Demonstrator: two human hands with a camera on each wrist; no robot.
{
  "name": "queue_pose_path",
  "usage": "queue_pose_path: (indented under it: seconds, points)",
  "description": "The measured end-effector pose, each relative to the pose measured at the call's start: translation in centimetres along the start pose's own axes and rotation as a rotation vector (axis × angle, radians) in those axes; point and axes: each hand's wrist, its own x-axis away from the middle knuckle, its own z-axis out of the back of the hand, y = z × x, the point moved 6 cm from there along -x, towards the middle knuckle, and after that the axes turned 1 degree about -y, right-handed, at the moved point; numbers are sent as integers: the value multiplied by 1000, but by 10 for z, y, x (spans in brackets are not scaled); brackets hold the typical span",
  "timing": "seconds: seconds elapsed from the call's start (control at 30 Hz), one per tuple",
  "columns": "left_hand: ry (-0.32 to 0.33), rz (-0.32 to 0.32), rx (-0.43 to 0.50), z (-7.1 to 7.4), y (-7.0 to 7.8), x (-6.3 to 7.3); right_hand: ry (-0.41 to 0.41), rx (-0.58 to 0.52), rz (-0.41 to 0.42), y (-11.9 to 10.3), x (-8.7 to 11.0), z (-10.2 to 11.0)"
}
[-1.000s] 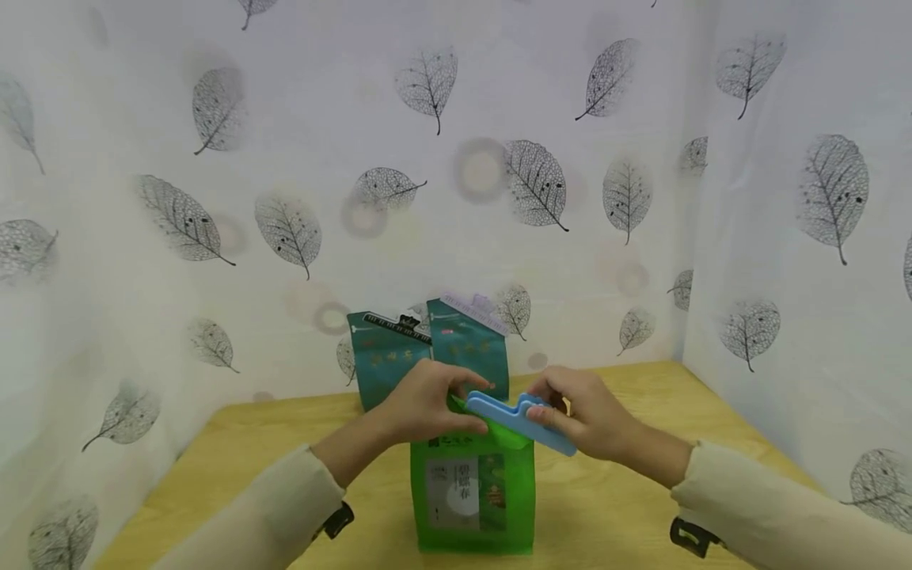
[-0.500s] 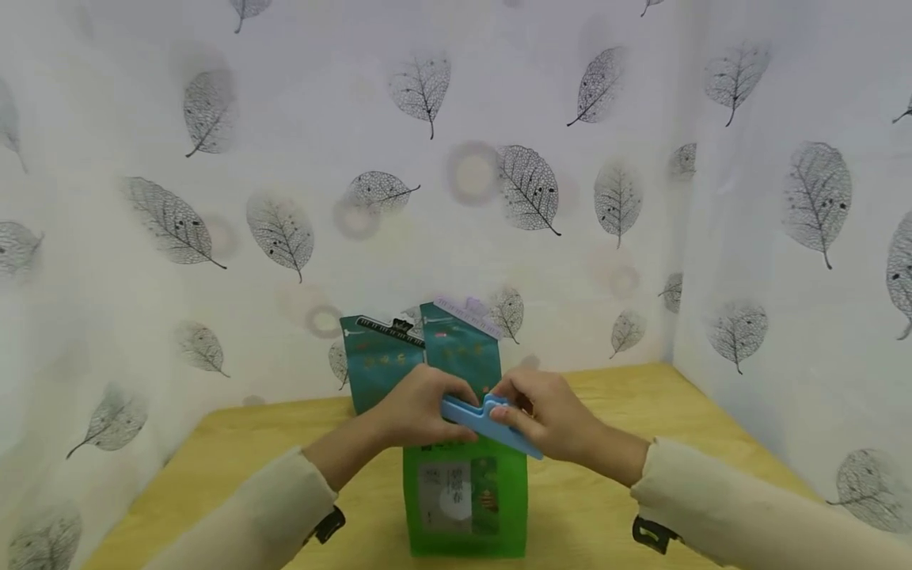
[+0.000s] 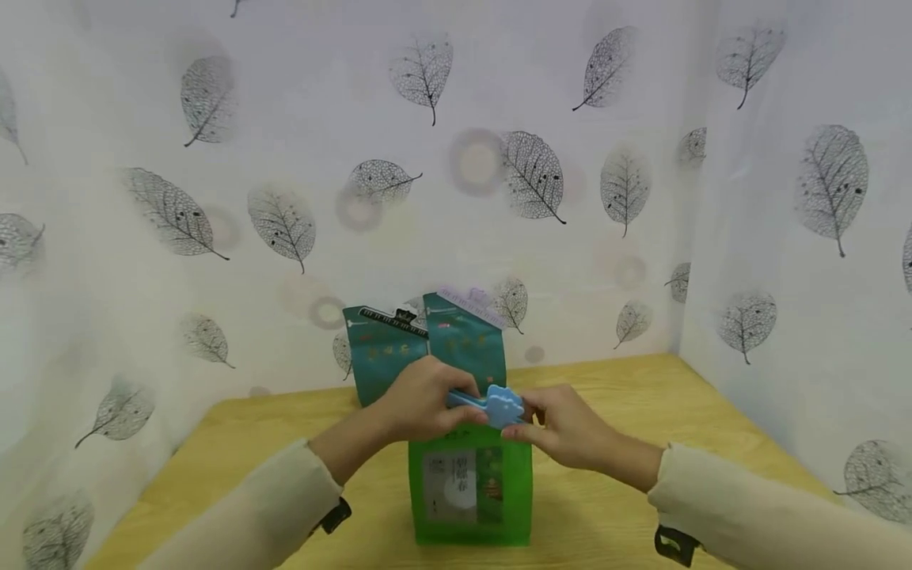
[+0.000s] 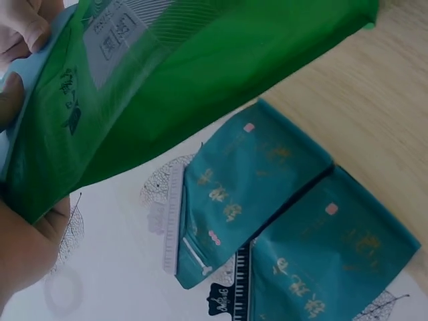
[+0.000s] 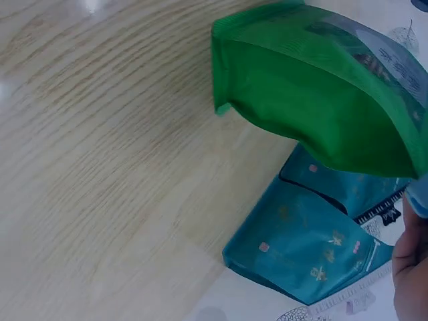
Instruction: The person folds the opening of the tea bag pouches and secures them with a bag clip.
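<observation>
A green tea bag (image 3: 470, 495) stands upright on the table, with a light blue bag clip (image 3: 504, 407) lying across its folded top. My left hand (image 3: 427, 402) grips the bag's top corner, thumb in front, near the clip's left end. The left wrist view has the bag's green side (image 4: 200, 100) large, with my left hand (image 4: 30, 251) at its corner. My right hand (image 3: 570, 427) pinches the clip near its right end, thumb below. In the right wrist view, only a bit of the clip (image 5: 418, 194) shows beside my fingers. My left hand hides part of the clip.
Behind the green bag stand two teal bags, one with a black clip (image 3: 394, 321) and the other with a lilac clip (image 3: 472, 307). The wooden table (image 3: 627, 507) meets a leaf-patterned curtain (image 3: 427, 237) at the back and sides.
The blue clip has moved left over the bag's top, and its wide handle now faces the head camera. My right hand has shifted along with it; my left hand stays at the bag's top.
</observation>
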Motion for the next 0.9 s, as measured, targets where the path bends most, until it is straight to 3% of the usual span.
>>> queue_pose_path:
  seconds: [0.1,0.2,0.3,0.47,0.7,0.9]
  points:
    - [5,51,3,1,-3,4,29,-10,-11,2,3,-3]
    - [28,131,48,1,-15,16,-4,-53,-53,6,11,-10]
    - [53,204,141,-1,-29,32,-72,-105,-119,14,24,-18]
    - [94,265,314,-9,-48,54,-140,-148,-179,28,38,-26]
    - [131,279,369,-22,-62,76,-203,-206,-243,36,38,-39]
    - [41,260,455,-61,-63,91,-271,-190,-155,39,48,-58]
